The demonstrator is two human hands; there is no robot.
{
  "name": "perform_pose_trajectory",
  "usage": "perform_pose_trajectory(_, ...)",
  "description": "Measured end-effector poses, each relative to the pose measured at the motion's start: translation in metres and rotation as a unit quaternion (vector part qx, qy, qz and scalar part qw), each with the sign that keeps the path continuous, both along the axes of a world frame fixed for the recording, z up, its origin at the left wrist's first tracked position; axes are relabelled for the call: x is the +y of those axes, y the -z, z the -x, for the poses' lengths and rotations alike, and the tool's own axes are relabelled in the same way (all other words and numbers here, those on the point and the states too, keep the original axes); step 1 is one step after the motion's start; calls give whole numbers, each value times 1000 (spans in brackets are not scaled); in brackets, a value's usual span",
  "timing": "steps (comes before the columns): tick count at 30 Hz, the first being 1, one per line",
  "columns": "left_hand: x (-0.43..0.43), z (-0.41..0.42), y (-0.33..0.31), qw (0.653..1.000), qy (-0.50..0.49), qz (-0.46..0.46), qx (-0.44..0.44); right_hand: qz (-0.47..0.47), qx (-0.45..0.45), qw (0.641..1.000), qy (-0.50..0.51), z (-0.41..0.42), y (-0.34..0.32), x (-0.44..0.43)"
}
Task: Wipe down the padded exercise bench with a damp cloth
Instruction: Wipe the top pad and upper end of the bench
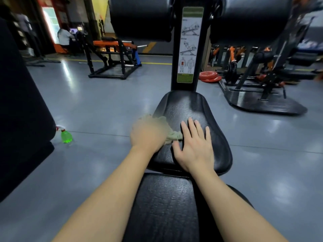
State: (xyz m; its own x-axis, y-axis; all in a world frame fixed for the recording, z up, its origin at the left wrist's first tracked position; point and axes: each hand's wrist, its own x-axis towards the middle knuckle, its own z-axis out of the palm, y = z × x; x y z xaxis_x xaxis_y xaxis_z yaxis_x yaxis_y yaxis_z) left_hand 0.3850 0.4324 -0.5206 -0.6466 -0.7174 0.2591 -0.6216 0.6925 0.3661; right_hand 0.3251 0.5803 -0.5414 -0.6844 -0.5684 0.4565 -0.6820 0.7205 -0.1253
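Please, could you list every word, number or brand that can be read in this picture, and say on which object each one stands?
No text here can be read with certainty.
Instruction placard on the upright post: green heading, captions beside the exercise drawings and green footer, all too blurred to read.
Red weight plates: markings too small to read.
Green spray bottle: no label visible.

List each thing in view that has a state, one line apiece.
left hand, on the cloth, motion-blurred, grip unclear
right hand, flat on the seat pad, fingers straight
cloth, bunched at the seat pad's left edge, partly under the left hand
seat pad, bears both hands and the cloth
spray bottle, upright on the floor, green liquid inside
weight plates, lying flat, stacked on the floor
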Motion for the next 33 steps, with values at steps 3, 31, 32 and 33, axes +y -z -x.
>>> perform_pose_trajectory(3, 15, -28, 10, 998, -31, 38, -37, -8, -3, 1000, 2, -2, -1, 1)
perform_pose_trajectory(31, -31, 37, -11, 997, 71, -29, 26, 14, 12, 1000, 2, 6, 5, -3)
perform_pose_trajectory(32, -24, 22, -3, 997, 63, -21, 25, 12, 9, 1000, 2, 4, 5, -2)
perform_pose_trajectory(33, -17, 10, 3, 998, 55, -11, 20, 9, 5, 1000, 1, 3, 4, -2)
